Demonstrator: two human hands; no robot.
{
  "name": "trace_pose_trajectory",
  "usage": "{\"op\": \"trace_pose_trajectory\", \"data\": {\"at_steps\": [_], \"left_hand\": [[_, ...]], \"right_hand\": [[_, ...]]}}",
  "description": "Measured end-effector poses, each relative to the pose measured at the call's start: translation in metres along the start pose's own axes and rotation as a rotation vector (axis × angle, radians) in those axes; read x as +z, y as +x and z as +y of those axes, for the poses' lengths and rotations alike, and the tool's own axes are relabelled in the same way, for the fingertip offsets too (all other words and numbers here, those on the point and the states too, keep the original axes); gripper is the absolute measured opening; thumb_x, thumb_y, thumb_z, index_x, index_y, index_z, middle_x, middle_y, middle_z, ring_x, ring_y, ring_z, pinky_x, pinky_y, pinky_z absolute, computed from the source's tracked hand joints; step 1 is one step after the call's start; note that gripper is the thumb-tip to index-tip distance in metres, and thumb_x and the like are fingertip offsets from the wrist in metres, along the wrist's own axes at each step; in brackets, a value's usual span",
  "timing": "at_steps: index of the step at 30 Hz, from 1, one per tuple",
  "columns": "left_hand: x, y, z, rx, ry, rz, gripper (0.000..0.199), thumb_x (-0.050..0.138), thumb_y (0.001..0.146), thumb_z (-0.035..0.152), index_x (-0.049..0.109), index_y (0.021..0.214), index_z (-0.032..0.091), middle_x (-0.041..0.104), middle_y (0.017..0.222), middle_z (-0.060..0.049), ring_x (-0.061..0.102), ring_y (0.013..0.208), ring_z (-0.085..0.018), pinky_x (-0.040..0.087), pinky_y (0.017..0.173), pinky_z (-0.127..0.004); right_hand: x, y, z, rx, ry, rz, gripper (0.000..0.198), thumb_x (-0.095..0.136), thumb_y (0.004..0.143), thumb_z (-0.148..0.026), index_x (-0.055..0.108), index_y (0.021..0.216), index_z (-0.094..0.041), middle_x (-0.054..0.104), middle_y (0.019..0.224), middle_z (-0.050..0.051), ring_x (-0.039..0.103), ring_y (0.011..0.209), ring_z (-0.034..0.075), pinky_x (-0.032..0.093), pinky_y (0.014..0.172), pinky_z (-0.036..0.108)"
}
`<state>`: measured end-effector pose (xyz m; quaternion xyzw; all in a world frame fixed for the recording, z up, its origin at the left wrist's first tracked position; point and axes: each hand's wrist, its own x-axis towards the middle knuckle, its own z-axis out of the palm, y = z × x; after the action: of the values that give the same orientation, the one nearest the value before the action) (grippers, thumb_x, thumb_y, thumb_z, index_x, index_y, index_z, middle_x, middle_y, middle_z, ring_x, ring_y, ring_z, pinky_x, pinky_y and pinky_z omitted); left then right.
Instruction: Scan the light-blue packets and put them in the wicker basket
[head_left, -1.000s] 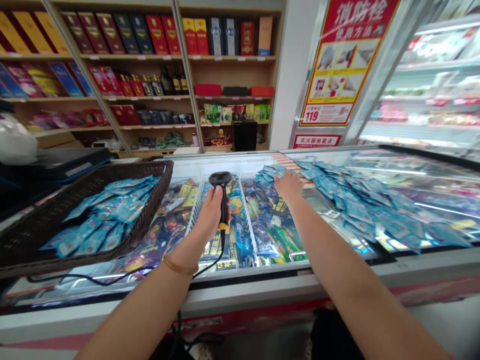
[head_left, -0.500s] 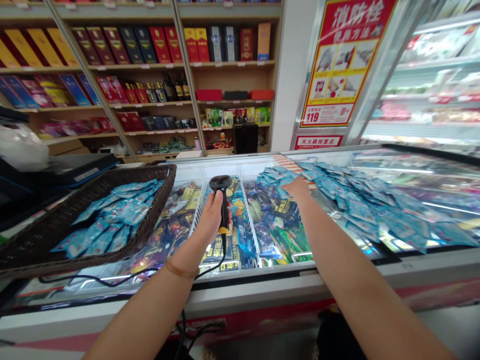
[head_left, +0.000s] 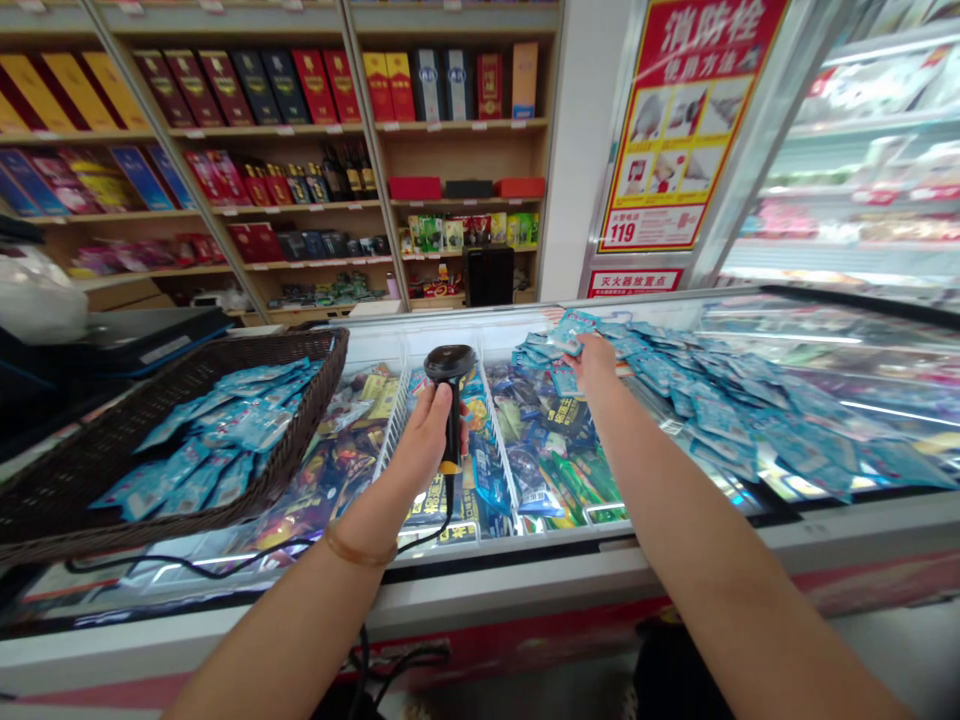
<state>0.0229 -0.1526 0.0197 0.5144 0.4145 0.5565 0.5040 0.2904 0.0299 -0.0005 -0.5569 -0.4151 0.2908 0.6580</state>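
My left hand (head_left: 430,432) is wrapped round the handle of a black barcode scanner (head_left: 451,362), held upright over the freezer with its cable hanging down. Farther right, my right hand (head_left: 596,362) pinches a light blue packet (head_left: 576,328) and holds it just above other blue packets. A small heap of blue packets (head_left: 534,350) lies left of that hand. To its right a long pile of the same packets (head_left: 720,395) spreads across the freezer lid. More blue packets (head_left: 255,410) lie in a dark woven basket (head_left: 319,400) on the left.
The glass-topped chest freezer (head_left: 540,545) holds bagged frozen goods (head_left: 559,440) between white wire dividers (head_left: 501,440). A black cable (head_left: 217,572) trails over its left part. Behind stand shelves (head_left: 469,160) with boxes and bottles, and a red poster (head_left: 675,130) hangs on the wall.
My right hand has lifted a blue packet slightly off the heap; before, it was reaching down into the packets. A striped strip seen beside it is now mostly hidden. The scanner has shifted slightly right.
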Motion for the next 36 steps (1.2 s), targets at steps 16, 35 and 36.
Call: {"op": "trace_pose_trajectory", "data": {"at_steps": [16,35,36], "left_hand": [[0.018,-0.017,-0.007,0.039,0.182,-0.379,0.041,0.059,0.088,0.058,0.042,0.100,0.023,0.052,0.055,0.009,0.049,0.042,-0.010,0.038,0.044,-0.023],[0.017,-0.015,-0.008,0.080,0.252,-0.401,0.040,0.054,0.091,0.057,0.040,0.101,0.021,0.051,0.054,0.009,0.049,0.044,-0.010,0.037,0.046,-0.022],[0.017,-0.015,-0.008,0.077,0.252,-0.400,0.040,0.054,0.091,0.058,0.040,0.101,0.021,0.051,0.054,0.009,0.049,0.044,-0.010,0.038,0.046,-0.022]], "right_hand": [[0.028,-0.053,-0.024,0.086,0.298,-0.491,0.024,0.077,0.073,-0.028,0.055,0.074,-0.019,0.064,0.067,-0.004,0.066,0.070,0.011,0.056,0.080,0.029],[0.034,-0.072,-0.038,0.041,0.319,-0.497,0.033,0.083,0.058,-0.037,0.056,0.069,-0.020,0.060,0.064,-0.006,0.060,0.067,0.012,0.054,0.076,0.030],[0.034,-0.071,-0.038,0.044,0.318,-0.502,0.033,0.083,0.058,-0.037,0.056,0.070,-0.020,0.060,0.065,-0.005,0.061,0.067,0.012,0.054,0.076,0.031]]}}
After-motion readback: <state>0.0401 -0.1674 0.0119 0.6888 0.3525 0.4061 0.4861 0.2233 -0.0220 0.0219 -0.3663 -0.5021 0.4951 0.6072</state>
